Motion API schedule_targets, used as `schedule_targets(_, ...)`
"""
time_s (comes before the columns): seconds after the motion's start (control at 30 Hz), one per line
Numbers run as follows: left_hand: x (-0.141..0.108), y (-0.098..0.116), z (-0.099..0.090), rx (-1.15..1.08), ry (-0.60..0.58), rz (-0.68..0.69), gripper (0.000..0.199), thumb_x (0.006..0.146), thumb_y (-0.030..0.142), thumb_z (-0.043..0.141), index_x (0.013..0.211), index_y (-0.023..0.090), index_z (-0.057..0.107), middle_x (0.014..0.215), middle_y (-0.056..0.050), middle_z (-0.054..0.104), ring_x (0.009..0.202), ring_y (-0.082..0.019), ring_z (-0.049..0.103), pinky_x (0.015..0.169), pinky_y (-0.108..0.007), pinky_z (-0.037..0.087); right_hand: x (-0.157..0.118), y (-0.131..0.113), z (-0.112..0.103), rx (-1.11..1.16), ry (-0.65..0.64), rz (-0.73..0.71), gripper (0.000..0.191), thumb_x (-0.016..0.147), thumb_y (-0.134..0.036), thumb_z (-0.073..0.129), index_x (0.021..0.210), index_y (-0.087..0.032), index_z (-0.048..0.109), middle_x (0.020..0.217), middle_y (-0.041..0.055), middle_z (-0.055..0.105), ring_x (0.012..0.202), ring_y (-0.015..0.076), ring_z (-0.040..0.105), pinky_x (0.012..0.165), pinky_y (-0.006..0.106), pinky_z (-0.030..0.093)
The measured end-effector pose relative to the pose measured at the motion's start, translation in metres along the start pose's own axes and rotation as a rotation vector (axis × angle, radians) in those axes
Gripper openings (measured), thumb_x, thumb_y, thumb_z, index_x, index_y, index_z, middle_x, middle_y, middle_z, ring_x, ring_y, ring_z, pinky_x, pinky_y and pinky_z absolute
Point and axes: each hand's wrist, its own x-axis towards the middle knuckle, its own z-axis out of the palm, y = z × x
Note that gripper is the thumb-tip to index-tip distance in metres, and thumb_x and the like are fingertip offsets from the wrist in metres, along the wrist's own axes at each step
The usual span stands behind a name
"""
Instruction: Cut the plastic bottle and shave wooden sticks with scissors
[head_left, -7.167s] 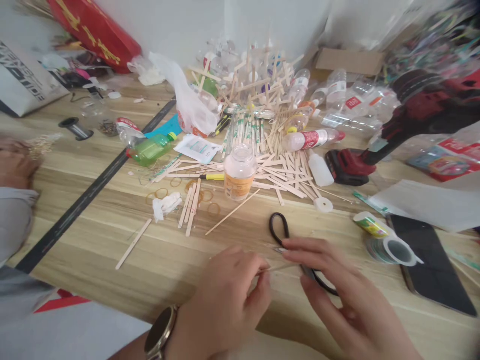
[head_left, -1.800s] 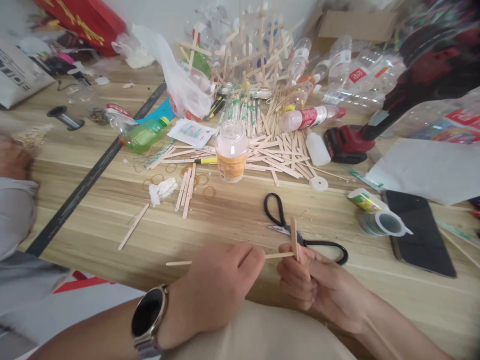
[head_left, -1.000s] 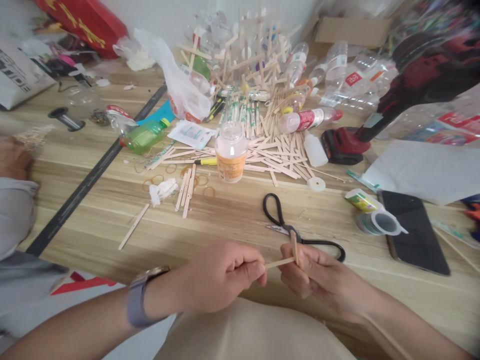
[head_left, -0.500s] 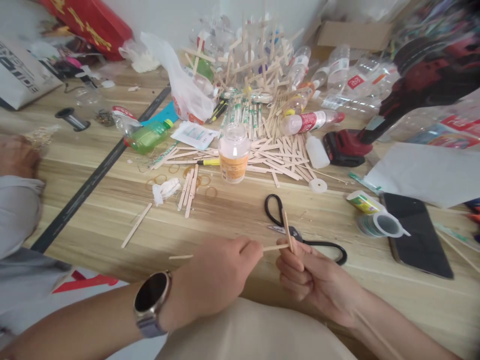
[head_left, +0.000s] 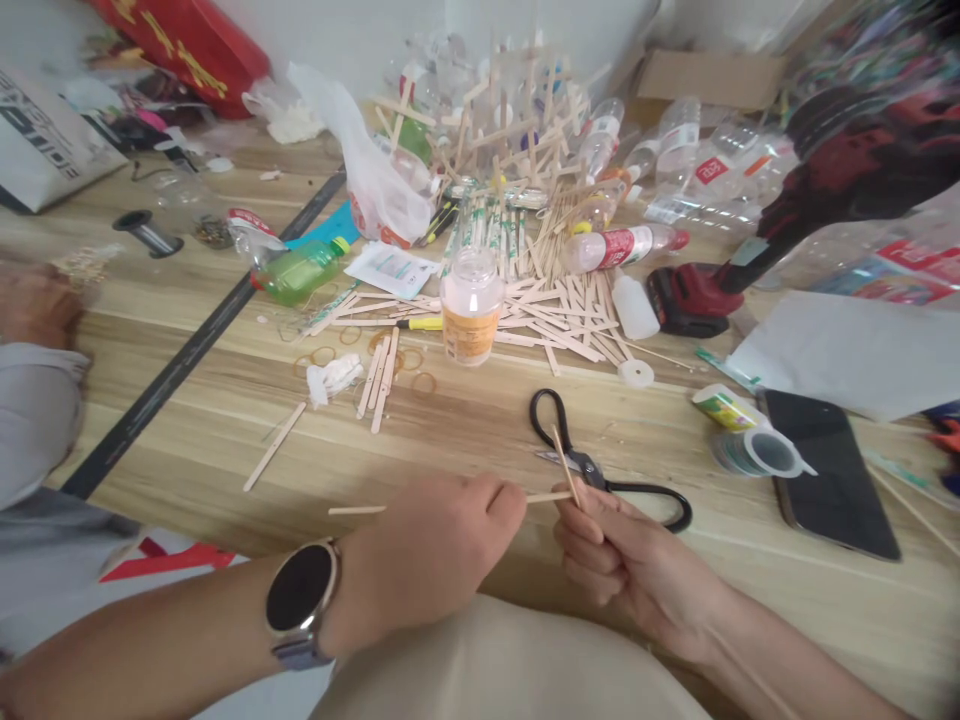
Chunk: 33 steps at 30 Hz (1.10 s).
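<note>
My left hand (head_left: pixel 439 545), with a watch on its wrist, is closed round a thin wooden stick (head_left: pixel 356 511) that pokes out on both sides of the fist. Pinched in the fingers of my right hand (head_left: pixel 626 555) is a second, flat wooden stick (head_left: pixel 564 462), tilted upward. The right end of the first stick touches the second one at my right fingertips. Black-handled scissors (head_left: pixel 587 468) lie just behind my right hand. Beyond my hands stands a clear jar (head_left: pixel 471 310) with an orange label, and wooden sticks (head_left: pixel 577 315) are piled around it.
Plastic bottles (head_left: pixel 622 247) and a red-black power tool (head_left: pixel 697 295) lie at the back right. A phone (head_left: pixel 832 475) and small tub (head_left: pixel 765 453) are on the right. At far left rests another person's hand (head_left: pixel 37 305), beyond a dark strip (head_left: pixel 172 375).
The upright stick in my right hand has turned so its top leans further left. The stick in my left hand has shifted slightly left.
</note>
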Motion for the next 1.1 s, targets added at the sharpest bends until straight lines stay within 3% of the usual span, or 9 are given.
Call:
schedule_targets(0.13,-0.002,-0.001,0.007,0.047,0.034,0.01,0.025,0.087,0.006,0.034,0.097,0.016,0.055,0.076,-0.005,0.059,0.06,-0.018,0.052,0.049,-0.029,0.03,0.003,0.003,0.002,0.05,0.004,-0.004,0.051,0.084,-0.058,0.063,0.064,-0.02,0.035,0.048,-0.0111,0.017,0.041,0.0051,0.01,0.041,0.021,0.011)
schedule_targets(0.23,0.002,-0.006,-0.003,-0.484,-0.05,-0.081,0.021,0.093,0.015,0.036,0.078,0.019,0.05,0.064,0.003,0.05,0.058,-0.012,0.046,0.053,-0.025,0.031,0.001,0.004,0.002,-0.042,-0.011,-0.095,0.051,0.086,-0.059,0.061,0.064,-0.019,0.037,0.049,-0.0105,0.02,0.043,0.0048,0.012,0.042,0.022,0.012)
schedule_targets(0.37,0.008,-0.014,-0.016,-1.264,-0.377,-0.194,0.032,0.096,0.044,0.042,0.078,0.019,0.052,0.054,0.008,0.035,0.045,-0.008,0.028,0.045,-0.022,0.022,-0.003,0.0,0.003,-0.158,-0.071,-0.162,0.053,0.085,-0.062,0.06,0.062,-0.019,0.037,0.051,-0.0088,0.025,0.044,0.0054,0.017,0.043,0.024,0.014)
schedule_targets(0.43,0.009,-0.015,-0.018,-1.424,-0.484,-0.202,0.036,0.094,0.052,0.043,0.079,0.019,0.051,0.052,0.009,0.029,0.043,-0.008,0.021,0.042,-0.023,0.019,-0.004,-0.001,0.003,-0.197,-0.092,-0.176,0.054,0.085,-0.062,0.059,0.062,-0.019,0.036,0.051,-0.008,0.027,0.045,0.0057,0.02,0.044,0.024,0.014)
schedule_targets(0.5,0.009,-0.013,-0.016,-1.25,-0.411,-0.178,0.034,0.096,0.046,0.04,0.078,0.019,0.051,0.053,0.008,0.032,0.044,-0.008,0.026,0.044,-0.022,0.022,-0.003,-0.001,0.002,-0.194,-0.086,-0.17,0.054,0.086,-0.061,0.059,0.062,-0.019,0.037,0.051,-0.0083,0.026,0.045,0.0054,0.019,0.044,0.024,0.014)
schedule_targets(0.67,0.003,-0.003,0.0,-0.062,-0.006,-0.015,0.022,0.087,0.006,0.035,0.087,0.017,0.054,0.071,-0.002,0.057,0.059,-0.016,0.051,0.05,-0.026,0.034,0.003,0.005,0.005,0.005,0.032,-0.083,0.052,0.084,-0.058,0.063,0.064,-0.02,0.034,0.048,-0.0111,0.018,0.042,0.0052,0.011,0.042,0.022,0.012)
schedule_targets(0.77,0.001,-0.001,0.009,0.259,0.092,0.117,0.029,0.086,0.004,0.031,0.102,0.013,0.053,0.075,-0.007,0.06,0.057,-0.02,0.055,0.045,-0.029,0.034,0.005,0.005,0.01,0.108,0.022,0.007,0.054,0.08,-0.053,0.069,0.064,-0.021,0.03,0.046,-0.0119,0.015,0.04,0.0047,0.009,0.04,0.021,0.011)
schedule_targets(0.9,0.002,-0.005,0.003,-0.046,0.091,0.027,0.023,0.089,0.007,0.033,0.089,0.017,0.054,0.068,-0.002,0.056,0.057,-0.016,0.053,0.048,-0.027,0.032,0.005,0.005,0.01,0.057,0.011,-0.081,0.053,0.085,-0.058,0.063,0.064,-0.02,0.031,0.047,-0.0115,0.017,0.04,0.0047,0.01,0.04,0.021,0.012)
schedule_targets(1.1,0.009,-0.015,-0.018,-0.887,-0.192,-0.142,0.03,0.097,0.033,0.039,0.077,0.019,0.057,0.059,0.006,0.044,0.054,-0.009,0.041,0.052,-0.022,0.031,-0.001,-0.009,0.004,-0.289,-0.077,-0.147,0.052,0.088,-0.065,0.053,0.065,-0.021,0.037,0.048,-0.0095,0.025,0.042,0.0057,0.016,0.041,0.022,0.016)
